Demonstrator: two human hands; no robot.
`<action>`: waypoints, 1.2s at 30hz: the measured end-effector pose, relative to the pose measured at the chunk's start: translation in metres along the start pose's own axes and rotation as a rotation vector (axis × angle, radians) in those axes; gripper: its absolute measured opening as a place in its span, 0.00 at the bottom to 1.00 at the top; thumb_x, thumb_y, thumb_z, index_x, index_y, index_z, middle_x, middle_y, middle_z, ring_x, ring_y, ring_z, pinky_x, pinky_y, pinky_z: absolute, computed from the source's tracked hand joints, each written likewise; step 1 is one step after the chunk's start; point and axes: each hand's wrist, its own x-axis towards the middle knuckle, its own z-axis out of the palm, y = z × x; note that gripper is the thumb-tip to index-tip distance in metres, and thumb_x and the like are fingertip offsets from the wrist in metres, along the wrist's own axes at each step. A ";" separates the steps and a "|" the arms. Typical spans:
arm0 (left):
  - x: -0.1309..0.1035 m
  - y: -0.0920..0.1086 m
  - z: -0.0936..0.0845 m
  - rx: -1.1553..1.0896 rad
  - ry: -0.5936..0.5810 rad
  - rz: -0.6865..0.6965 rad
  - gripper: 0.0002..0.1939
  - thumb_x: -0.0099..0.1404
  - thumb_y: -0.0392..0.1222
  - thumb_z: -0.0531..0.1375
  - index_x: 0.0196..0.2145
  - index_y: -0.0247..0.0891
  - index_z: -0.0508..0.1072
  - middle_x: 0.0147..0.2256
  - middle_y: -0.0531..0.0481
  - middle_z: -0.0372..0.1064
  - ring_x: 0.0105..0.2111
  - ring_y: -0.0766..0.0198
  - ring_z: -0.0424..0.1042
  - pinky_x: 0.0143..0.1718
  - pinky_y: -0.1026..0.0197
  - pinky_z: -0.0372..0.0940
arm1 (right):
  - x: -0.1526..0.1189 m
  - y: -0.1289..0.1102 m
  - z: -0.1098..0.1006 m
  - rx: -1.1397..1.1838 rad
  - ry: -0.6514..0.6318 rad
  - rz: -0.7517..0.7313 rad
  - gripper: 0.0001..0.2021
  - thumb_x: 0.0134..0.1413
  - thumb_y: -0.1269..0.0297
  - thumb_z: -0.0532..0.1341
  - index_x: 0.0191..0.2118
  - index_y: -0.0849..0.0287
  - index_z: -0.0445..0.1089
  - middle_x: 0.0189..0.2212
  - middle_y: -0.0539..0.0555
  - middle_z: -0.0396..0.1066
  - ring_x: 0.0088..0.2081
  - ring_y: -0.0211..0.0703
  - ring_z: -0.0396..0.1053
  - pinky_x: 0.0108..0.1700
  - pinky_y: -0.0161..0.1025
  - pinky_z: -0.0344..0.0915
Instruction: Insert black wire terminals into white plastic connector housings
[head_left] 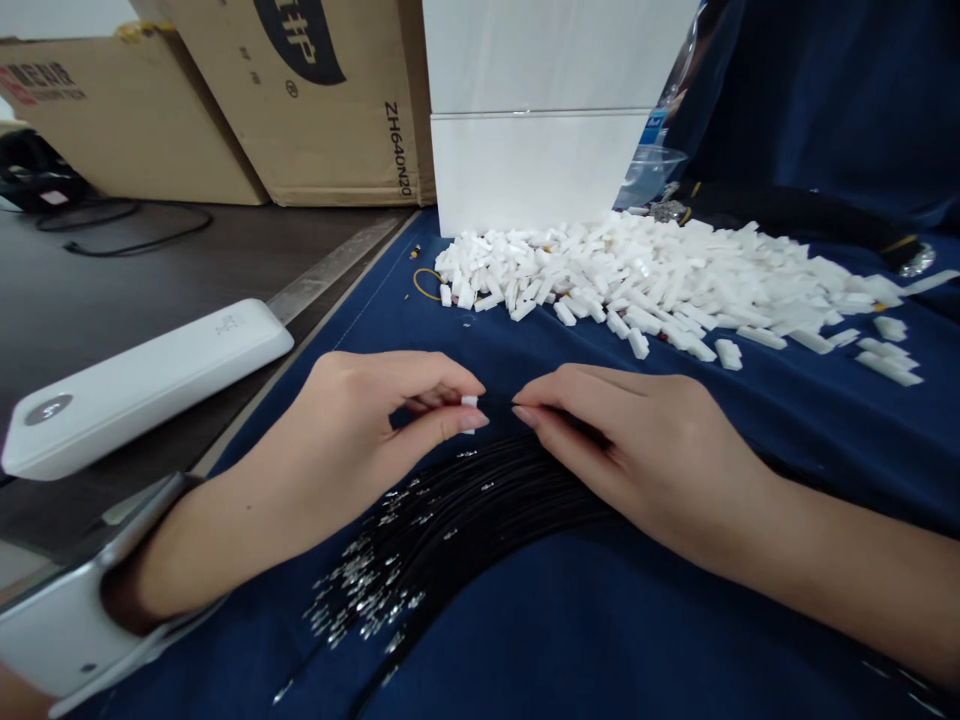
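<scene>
Near the centre, my left hand (pixel 375 415) pinches a small white plastic piece (pixel 469 402) between thumb and forefinger. Facing it, a short gap to the right, my right hand (pixel 637 430) has its thumb and forefinger pressed together on a thin black wire, which is hard to see against the dark cloth. Below both hands lies a bundle of black wires (pixel 510 500) with shiny metal tips fanned out at its left end. Beyond the hands is a heap of small white plastic pieces (pixel 637 270) on the blue cloth (pixel 585 630).
A white box (pixel 532 170) stands behind the heap, with cardboard boxes (pixel 330 120) to its left. At the left, a long white device (pixel 150 385) lies on the dark table (pixel 225 255), near a black cable. A clear plastic bag is at the back right.
</scene>
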 end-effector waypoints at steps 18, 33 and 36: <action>-0.001 -0.002 0.006 0.050 -0.066 0.086 0.03 0.65 0.39 0.62 0.35 0.44 0.76 0.32 0.61 0.77 0.29 0.71 0.73 0.34 0.70 0.67 | 0.007 -0.002 0.000 0.071 -0.124 0.070 0.06 0.61 0.73 0.53 0.34 0.60 0.65 0.25 0.47 0.65 0.22 0.34 0.61 0.24 0.34 0.52; 0.003 0.005 0.006 -0.075 -0.069 -0.070 0.05 0.63 0.35 0.62 0.33 0.42 0.79 0.30 0.61 0.78 0.28 0.71 0.74 0.31 0.71 0.66 | 0.009 0.000 0.000 0.211 -0.118 0.157 0.06 0.62 0.72 0.56 0.33 0.59 0.67 0.25 0.45 0.67 0.22 0.32 0.60 0.26 0.32 0.53; 0.003 0.008 0.005 -0.097 -0.093 -0.117 0.05 0.63 0.36 0.62 0.33 0.39 0.79 0.31 0.59 0.79 0.29 0.70 0.75 0.31 0.71 0.66 | 0.009 0.000 0.001 0.207 -0.116 0.124 0.06 0.62 0.73 0.55 0.33 0.59 0.66 0.25 0.46 0.67 0.22 0.32 0.60 0.26 0.32 0.53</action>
